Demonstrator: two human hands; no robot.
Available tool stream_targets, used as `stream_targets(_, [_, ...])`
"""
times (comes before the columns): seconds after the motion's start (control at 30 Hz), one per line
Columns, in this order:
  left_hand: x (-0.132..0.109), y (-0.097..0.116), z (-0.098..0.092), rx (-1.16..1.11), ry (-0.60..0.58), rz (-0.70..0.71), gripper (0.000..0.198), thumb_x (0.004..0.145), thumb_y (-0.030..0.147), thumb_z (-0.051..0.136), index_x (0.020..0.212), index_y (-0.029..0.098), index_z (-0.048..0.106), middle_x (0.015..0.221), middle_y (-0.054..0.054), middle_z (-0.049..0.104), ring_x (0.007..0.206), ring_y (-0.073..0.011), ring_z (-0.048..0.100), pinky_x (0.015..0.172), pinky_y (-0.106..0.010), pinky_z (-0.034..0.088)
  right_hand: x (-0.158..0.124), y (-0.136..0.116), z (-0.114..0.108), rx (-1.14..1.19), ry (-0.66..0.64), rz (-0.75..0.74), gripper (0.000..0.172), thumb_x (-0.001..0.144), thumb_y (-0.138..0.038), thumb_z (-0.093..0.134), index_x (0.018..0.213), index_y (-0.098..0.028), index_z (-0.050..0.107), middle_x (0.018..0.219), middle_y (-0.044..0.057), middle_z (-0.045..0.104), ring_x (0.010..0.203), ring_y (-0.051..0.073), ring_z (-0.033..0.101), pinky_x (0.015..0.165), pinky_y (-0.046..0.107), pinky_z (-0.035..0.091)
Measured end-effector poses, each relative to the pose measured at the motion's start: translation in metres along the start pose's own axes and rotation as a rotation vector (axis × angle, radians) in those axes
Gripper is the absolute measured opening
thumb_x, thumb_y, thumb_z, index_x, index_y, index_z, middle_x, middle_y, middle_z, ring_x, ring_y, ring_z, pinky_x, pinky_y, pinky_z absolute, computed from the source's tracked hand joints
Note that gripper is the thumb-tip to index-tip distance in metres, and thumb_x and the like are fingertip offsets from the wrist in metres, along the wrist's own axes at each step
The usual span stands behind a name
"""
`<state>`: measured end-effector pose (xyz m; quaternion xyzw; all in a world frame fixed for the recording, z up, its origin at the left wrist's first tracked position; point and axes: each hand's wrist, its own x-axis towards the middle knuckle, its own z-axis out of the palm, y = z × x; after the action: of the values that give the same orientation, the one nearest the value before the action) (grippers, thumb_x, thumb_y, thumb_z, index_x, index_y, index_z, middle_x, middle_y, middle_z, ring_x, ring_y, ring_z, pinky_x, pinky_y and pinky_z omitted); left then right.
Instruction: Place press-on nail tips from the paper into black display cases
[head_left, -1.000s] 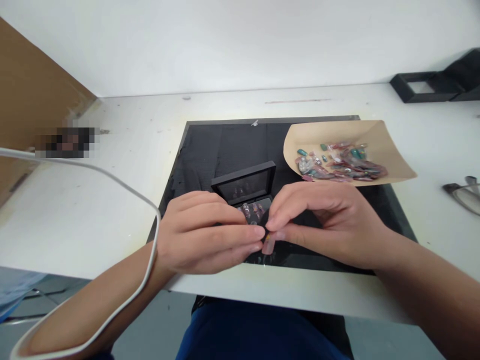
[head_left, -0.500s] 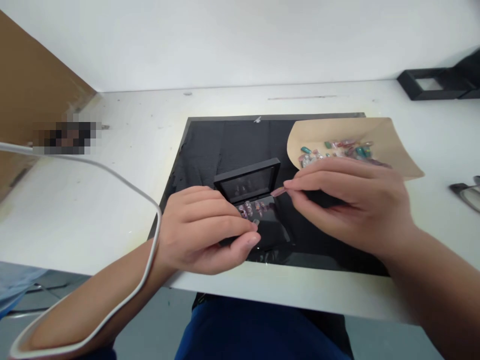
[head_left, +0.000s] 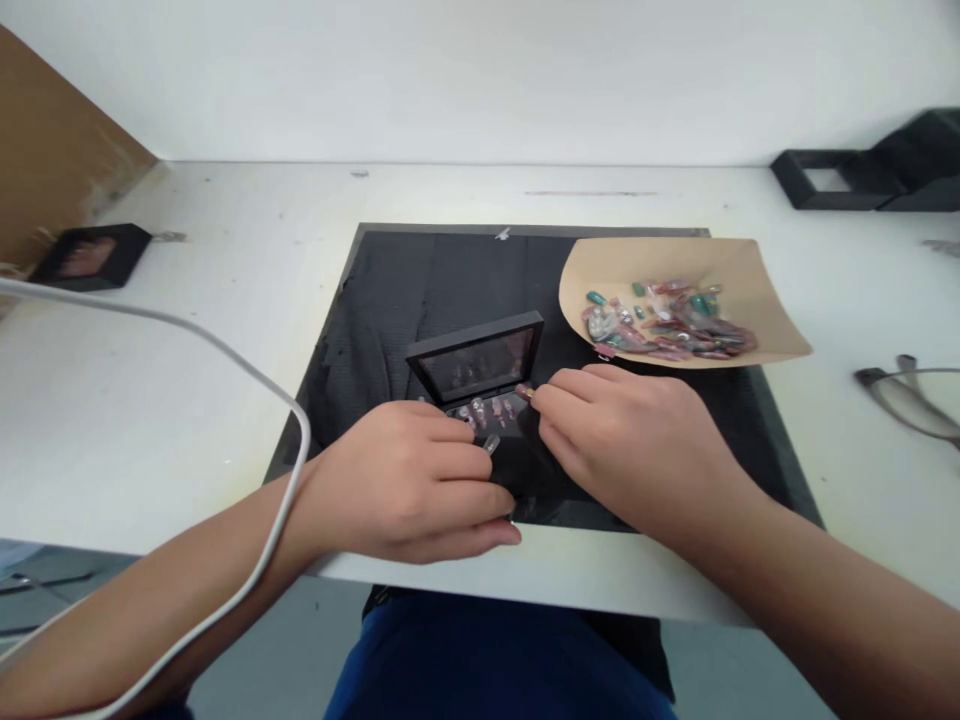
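A small black hinged box (head_left: 480, 362) stands open on a black mat (head_left: 420, 290), its lid raised. Several small pinkish pieces (head_left: 487, 410) lie in its base. My left hand (head_left: 412, 480) rests at the box's near left side, fingers curled against it. My right hand (head_left: 622, 440) is pinched on a small pink piece (head_left: 523, 391), held at the right edge of the box's base. A tan paper sheet (head_left: 750, 290), curved up like a tray, holds a heap of pink, green and silver pieces (head_left: 664, 320) at the mat's far right.
A white cable (head_left: 225, 350) loops over my left forearm. Another small black box (head_left: 90, 255) sits far left by a brown board (head_left: 52, 160). Black frames (head_left: 862, 175) lie at the far right. Eyeglasses (head_left: 911, 400) rest on the white table's right side.
My right hand carried the pink piece from near my left fingertips, up to the lid's right edge, then down to the box's base. The view shifted, showing the far-left black box.
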<state>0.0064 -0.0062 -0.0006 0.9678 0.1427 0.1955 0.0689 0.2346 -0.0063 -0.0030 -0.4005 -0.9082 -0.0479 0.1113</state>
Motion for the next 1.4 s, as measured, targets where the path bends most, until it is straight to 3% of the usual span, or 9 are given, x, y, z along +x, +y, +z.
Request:
stream_targets(0.23, [0.001, -0.001, -0.001, -0.025, -0.009, -0.009, 0.023, 0.092, 0.043, 0.066, 0.083, 0.021, 0.068, 0.063, 0.004, 0.064, 0.055, -0.0125, 0.054, 0.053, -0.032, 0.035, 0.001, 0.010, -0.002, 0.261, -0.096, -0.029, 0.020, 0.094, -0.024, 0.057, 0.085, -0.020, 0.075, 0.074, 0.001, 0.074, 0.067, 0.019, 0.068, 0.056, 0.034, 0.035])
stream_targets(0.33, [0.001, -0.001, -0.001, -0.032, -0.016, 0.007, 0.043, 0.095, 0.058, 0.054, 0.082, 0.020, 0.068, 0.059, 0.002, 0.062, 0.052, -0.0140, 0.054, 0.049, -0.034, 0.031, 0.002, 0.017, -0.004, 0.350, -0.029, 0.033, 0.024, 0.097, -0.028, 0.054, 0.097, -0.021, 0.077, 0.083, 0.001, 0.077, 0.072, 0.018, 0.071, 0.062, 0.032, 0.042])
stream_targets(0.43, [-0.002, -0.001, -0.002, 0.006, 0.081, -0.015, 0.055, 0.098, 0.063, 0.041, 0.083, 0.018, 0.068, 0.058, 0.001, 0.062, 0.050, -0.0150, 0.055, 0.047, -0.035, 0.032, 0.003, 0.020, -0.003, 0.345, 0.033, 0.103, 0.026, 0.098, -0.027, 0.053, 0.108, -0.021, 0.076, 0.091, 0.002, 0.080, 0.075, 0.019, 0.072, 0.064, 0.032, 0.045])
stream_targets(0.57, [-0.006, -0.003, -0.005, 0.144, 0.289, -0.047, 0.027, 0.095, 0.043, 0.060, 0.090, 0.019, 0.071, 0.060, 0.002, 0.067, 0.053, -0.0141, 0.060, 0.050, -0.031, 0.042, 0.003, 0.019, 0.004, 0.335, -0.059, 0.115, 0.031, 0.098, -0.025, 0.054, 0.122, -0.026, 0.072, 0.098, 0.002, 0.079, 0.079, 0.019, 0.072, 0.065, 0.031, 0.045])
stream_targets(0.7, [-0.005, -0.002, -0.003, 0.143, 0.364, -0.090, 0.014, 0.090, 0.031, 0.066, 0.084, 0.019, 0.070, 0.058, 0.003, 0.067, 0.050, -0.0125, 0.059, 0.050, -0.029, 0.044, 0.003, 0.021, 0.007, 0.336, -0.114, 0.104, 0.033, 0.096, -0.021, 0.054, 0.120, -0.031, 0.074, 0.089, 0.000, 0.076, 0.074, 0.017, 0.070, 0.060, 0.028, 0.041])
stream_targets(0.8, [-0.001, -0.001, 0.002, 0.115, 0.316, -0.104, 0.021, 0.090, 0.030, 0.064, 0.072, 0.021, 0.066, 0.054, 0.004, 0.064, 0.048, -0.0111, 0.057, 0.050, -0.029, 0.041, 0.004, 0.024, 0.006, 0.351, -0.115, 0.112, 0.039, 0.091, -0.013, 0.054, 0.120, -0.030, 0.075, 0.089, 0.001, 0.075, 0.073, 0.016, 0.068, 0.058, 0.027, 0.040])
stream_targets(1.0, [0.002, -0.001, 0.010, 0.010, 0.038, -0.020, 0.048, 0.093, 0.032, 0.061, 0.048, 0.019, 0.050, 0.047, 0.004, 0.048, 0.044, -0.0108, 0.045, 0.046, -0.032, 0.030, 0.006, 0.027, 0.009, 0.391, -0.117, 0.155, 0.048, 0.085, -0.003, 0.049, 0.115, -0.028, 0.077, 0.091, 0.001, 0.074, 0.078, 0.016, 0.068, 0.062, 0.027, 0.044])
stream_targets(1.17, [0.000, -0.003, 0.011, -0.067, -0.012, -0.018, 0.047, 0.094, 0.032, 0.060, 0.050, 0.019, 0.050, 0.050, 0.003, 0.051, 0.048, -0.0119, 0.047, 0.048, -0.033, 0.031, 0.005, 0.023, 0.012, 0.455, -0.116, 0.118, 0.042, 0.089, -0.007, 0.052, 0.114, -0.029, 0.077, 0.092, 0.000, 0.075, 0.074, 0.015, 0.068, 0.063, 0.027, 0.044])
stream_targets(1.4, [-0.002, -0.004, 0.012, 0.055, -0.023, -0.126, 0.047, 0.096, 0.039, 0.059, 0.054, 0.018, 0.050, 0.050, 0.003, 0.053, 0.048, -0.0115, 0.049, 0.049, -0.031, 0.028, 0.006, 0.019, 0.012, 0.405, -0.085, 0.185, 0.029, 0.096, -0.021, 0.055, 0.118, -0.025, 0.074, 0.104, 0.002, 0.078, 0.082, 0.019, 0.070, 0.073, 0.033, 0.049])
